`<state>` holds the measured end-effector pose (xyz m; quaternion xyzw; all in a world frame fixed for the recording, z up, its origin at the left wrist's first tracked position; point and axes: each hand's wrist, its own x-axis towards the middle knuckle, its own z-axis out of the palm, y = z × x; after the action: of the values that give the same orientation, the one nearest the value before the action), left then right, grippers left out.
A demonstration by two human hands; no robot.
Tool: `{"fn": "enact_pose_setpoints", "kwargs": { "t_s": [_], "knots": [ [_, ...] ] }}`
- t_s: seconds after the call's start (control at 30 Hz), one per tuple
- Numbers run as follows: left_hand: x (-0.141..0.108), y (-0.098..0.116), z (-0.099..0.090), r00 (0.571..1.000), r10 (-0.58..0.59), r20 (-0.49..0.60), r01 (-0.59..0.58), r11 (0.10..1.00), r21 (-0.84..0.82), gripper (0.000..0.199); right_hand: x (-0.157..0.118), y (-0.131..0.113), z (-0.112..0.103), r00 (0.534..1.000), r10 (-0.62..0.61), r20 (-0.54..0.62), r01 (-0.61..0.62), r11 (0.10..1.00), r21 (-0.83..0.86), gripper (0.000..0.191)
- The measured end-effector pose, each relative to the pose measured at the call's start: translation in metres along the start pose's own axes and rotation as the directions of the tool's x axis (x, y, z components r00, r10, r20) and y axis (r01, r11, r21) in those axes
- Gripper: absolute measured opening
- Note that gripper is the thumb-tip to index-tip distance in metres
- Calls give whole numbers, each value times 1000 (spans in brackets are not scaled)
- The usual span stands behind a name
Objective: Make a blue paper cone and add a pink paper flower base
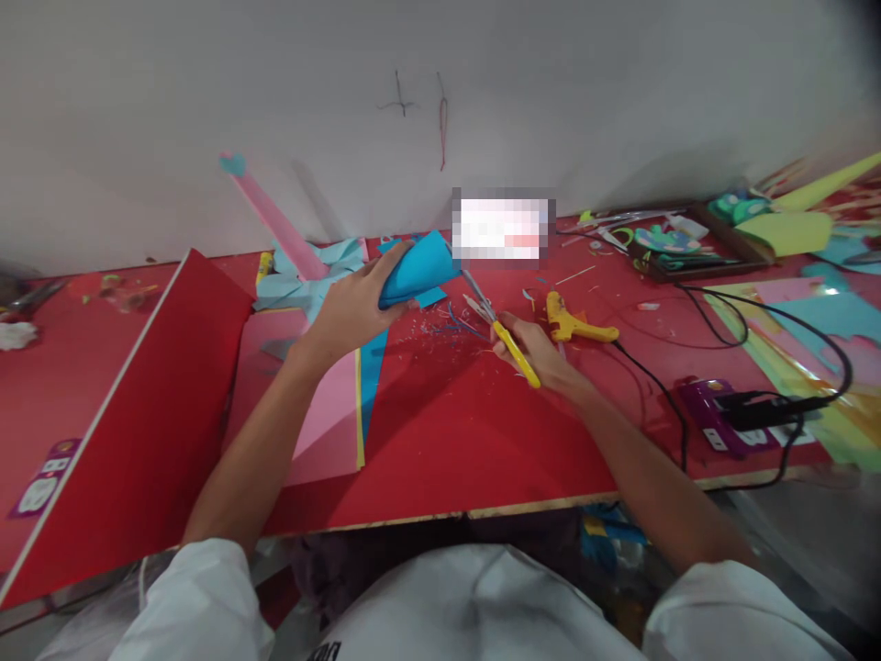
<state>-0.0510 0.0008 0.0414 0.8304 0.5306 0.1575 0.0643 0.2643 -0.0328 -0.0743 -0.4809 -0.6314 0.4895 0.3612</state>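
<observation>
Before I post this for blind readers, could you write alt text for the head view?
A left hand holds rolled blue paper and the right hand yellow-handled scissors above a red table; a yellow glue gun lies right, pink paper left.

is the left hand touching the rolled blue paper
Touching: in the head view, the left hand grips the rolled blue paper, fingers over it, thumb below.

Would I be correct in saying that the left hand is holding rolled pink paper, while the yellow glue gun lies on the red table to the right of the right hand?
Not quite: the head view shows that the rolled paper in the left hand is blue, not pink. The yellow glue gun does lie on the red table, to the right of the right hand.
</observation>
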Motion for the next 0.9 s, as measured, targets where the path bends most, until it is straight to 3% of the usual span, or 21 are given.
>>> {"fn": "enact_pose_setpoints", "kwargs": {
  "t_s": [0.4,0.57,0.73,0.9],
  "knots": [
    [-2,9,14,994,-69,-85,90,958,272,79,0,-3,0,991,-109,-71,80,940,-331,44],
    [-2,14,16,995,-49,-90,73,954,292,81,-1,-7,0,992,-105,-68,77,940,-333,46],
    [-2,18,15,995,-84,-50,95,947,308,77,0,-11,2,987,-105,-123,58,940,-336,53],
    [-2,15,17,994,-72,-80,91,958,271,80,0,-11,2,976,-136,-172,62,922,-382,63]
  ]
}}
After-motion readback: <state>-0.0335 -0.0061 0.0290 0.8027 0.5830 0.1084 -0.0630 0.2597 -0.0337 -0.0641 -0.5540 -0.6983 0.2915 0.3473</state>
